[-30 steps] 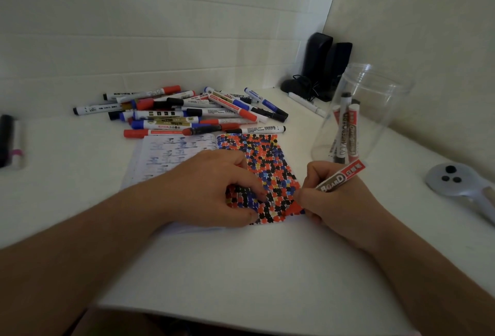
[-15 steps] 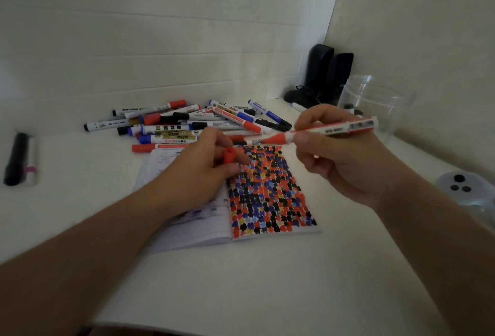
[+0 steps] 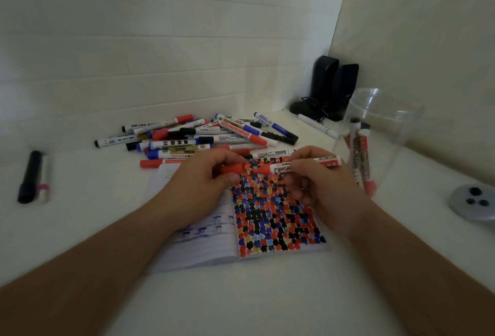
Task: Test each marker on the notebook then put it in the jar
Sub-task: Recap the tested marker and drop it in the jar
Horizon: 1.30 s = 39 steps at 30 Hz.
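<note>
Forearms are seen entering from the near edge, both hands raised just above the open notebook [image 3: 211,242], which lies flat on the white table [image 3: 241,303]. Its right page is covered with small red, black, blue and yellow marks. A red cap [image 3: 232,168] is pinched by the left hand [image 3: 199,188], thumb and forefinger curled round it, its open end turned toward the right. A red marker [image 3: 284,167] is gripped by the right hand [image 3: 320,188], fingers closed round the white barrel, which is held roughly level with its red nose pointed at the cap. Cap and nose are held very close; whether they touch cannot be told through the blur.

Farther back, a loose heap of markers [image 3: 198,137] is spread across the table just behind the notebook. To the right, a clear jar [image 3: 380,132] is seen standing, several markers leaned upright inside it. A grey remote [image 3: 472,203] is noted at the right edge, a black marker [image 3: 29,177] well apart at the left. Two dark speakers [image 3: 334,86] are set in the far corner.
</note>
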{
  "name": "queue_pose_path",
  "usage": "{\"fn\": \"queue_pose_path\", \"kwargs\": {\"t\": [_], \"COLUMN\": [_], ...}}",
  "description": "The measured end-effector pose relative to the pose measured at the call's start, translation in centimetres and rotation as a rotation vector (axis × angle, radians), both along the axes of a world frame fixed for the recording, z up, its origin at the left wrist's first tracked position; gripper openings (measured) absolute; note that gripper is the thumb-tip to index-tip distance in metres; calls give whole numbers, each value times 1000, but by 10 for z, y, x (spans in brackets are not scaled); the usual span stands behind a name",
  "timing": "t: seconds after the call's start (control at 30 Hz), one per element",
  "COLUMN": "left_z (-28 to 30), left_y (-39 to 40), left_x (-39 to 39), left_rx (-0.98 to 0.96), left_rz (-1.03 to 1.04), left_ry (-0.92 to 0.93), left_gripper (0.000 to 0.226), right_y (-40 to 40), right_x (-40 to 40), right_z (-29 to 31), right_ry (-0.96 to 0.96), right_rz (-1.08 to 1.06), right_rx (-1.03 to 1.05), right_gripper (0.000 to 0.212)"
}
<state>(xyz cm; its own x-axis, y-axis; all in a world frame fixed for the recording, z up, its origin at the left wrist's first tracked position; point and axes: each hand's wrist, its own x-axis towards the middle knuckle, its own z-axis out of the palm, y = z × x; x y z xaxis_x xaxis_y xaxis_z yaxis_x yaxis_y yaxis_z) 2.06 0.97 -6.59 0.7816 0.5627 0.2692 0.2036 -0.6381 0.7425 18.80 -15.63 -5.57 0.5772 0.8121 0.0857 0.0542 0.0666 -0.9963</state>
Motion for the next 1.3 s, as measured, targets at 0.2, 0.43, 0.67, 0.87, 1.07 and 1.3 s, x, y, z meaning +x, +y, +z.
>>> {"fn": "queue_pose_path", "kwargs": {"t": [0.2,0.43,0.67,0.87,1.07,1.3], "left_z": [1,-1,-5,-7,-9,-4], "left_y": [-2,-1,2,3,2,-2], "left_x": [0,0,1,1,-2,-2], "left_rx": [7,26,10,-88,-28,103], "left_rz": [-33,-34,-76,-98,-77,-98], "left_ry": [-3,26,6,-29,-43,-99], "left_gripper": [34,31,32,28,23,24], "right_y": [3,5,5,-2,1,-1], "right_x": [-1,-1,-5,-3,-9,-15], "right_z": [-3,-6,-1,-5,-6,0], "right_ry": [-3,-27,98,-235,-362,-364], "right_rz": [-23,-8,85,-42,20,6], "right_rx": [-11,-34,-55,-69,-105,-82], "right_gripper": [14,9,36,22,27,28]}}
